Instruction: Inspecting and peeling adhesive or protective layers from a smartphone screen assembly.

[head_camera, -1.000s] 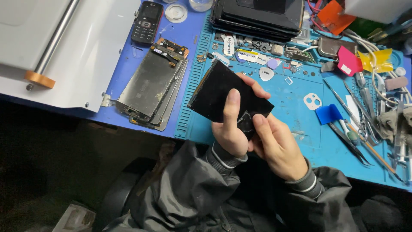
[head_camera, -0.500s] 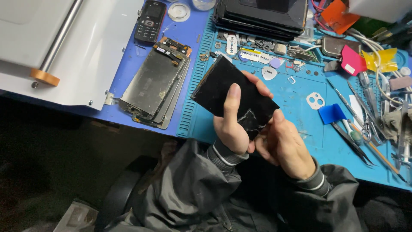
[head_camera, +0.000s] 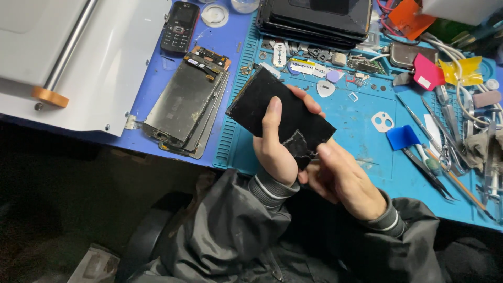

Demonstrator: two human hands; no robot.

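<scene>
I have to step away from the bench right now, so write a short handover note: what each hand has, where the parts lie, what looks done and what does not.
Left hand: grips the black cracked screen panel, thumb across its face.
Right hand: fingertips at the panel's near cracked corner.
Panel is lifted above the teal work mat.
Stack of stripped phone frames lies on the blue surface to the left; black keypad phone beyond it.
Tweezers and picks lie right.
Done: panel is out and in hand.
Left: the cracked corner is not yet dealt with.
</scene>
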